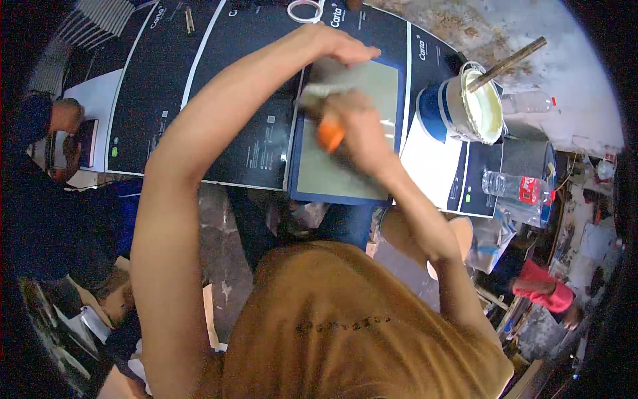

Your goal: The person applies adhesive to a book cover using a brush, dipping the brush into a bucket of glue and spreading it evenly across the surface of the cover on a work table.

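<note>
A grey-green sheet with a dark blue border [332, 176] lies flat on the table before me. My left hand [349, 48] reaches across to the sheet's far edge, fingers stretched out and resting there. Over the middle of the sheet, my right hand [359, 126] is closed round an orange-handled brush [330, 135]. Motion smears both this hand and the brush head, and a pale wet streak shows by the bristles. To the right stands a blue and white bucket [435, 112] of creamy white paste, with a wooden stick [508, 63] leaning out of it.
Black printed boards [232, 126] cover the table. A tape roll [305, 10] lies at the far edge. Clear plastic bottles [515, 186] lie at the right. At the left, a co-worker's hand [66, 114] is by a dark panel [88, 143]; a red sleeve [535, 282] shows lower right.
</note>
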Available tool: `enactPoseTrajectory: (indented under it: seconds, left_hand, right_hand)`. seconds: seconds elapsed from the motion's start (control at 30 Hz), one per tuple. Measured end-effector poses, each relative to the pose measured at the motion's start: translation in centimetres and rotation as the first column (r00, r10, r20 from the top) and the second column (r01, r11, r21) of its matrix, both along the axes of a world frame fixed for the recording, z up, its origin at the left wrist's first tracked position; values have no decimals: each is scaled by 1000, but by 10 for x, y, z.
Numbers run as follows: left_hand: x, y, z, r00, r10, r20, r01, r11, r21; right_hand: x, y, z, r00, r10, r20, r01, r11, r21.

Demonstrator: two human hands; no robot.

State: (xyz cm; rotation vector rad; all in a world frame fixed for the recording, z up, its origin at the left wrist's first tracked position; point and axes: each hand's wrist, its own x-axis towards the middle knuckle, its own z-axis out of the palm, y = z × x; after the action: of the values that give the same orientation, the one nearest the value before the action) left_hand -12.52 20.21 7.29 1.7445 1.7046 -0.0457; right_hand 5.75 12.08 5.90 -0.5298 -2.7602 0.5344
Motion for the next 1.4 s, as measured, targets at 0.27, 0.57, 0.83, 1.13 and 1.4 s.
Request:
enactPoseTrajectory:
  seconds: [0.27, 0.57, 0.83, 1.13, 1.4]
  left_hand:
    - [5, -5, 1, 998, 27, 58, -25, 999, -42]
    - [15, -6, -5, 991, 35, -132, -26, 997, 68]
    - [30, -5, -8, 969, 62, -240, -33, 992, 123]
    - [34, -12, -2, 966, 82, -246, -54, 991, 120]
    - [36, -19, -3, 957, 75, -281, -32, 987, 155]
  right_hand:
    - [11, -5, 22, 980, 56, -193, -33, 992, 122]
    - [55, -71, 32, 991, 124, -44, -126, 991, -33]
    - [45, -103, -27, 979, 147, -142, -166, 978, -131]
    - [39, -46, -15, 976, -45, -213, 44, 999, -8]
    - [87, -122, 18, 980, 169, -108, -192, 948, -256]
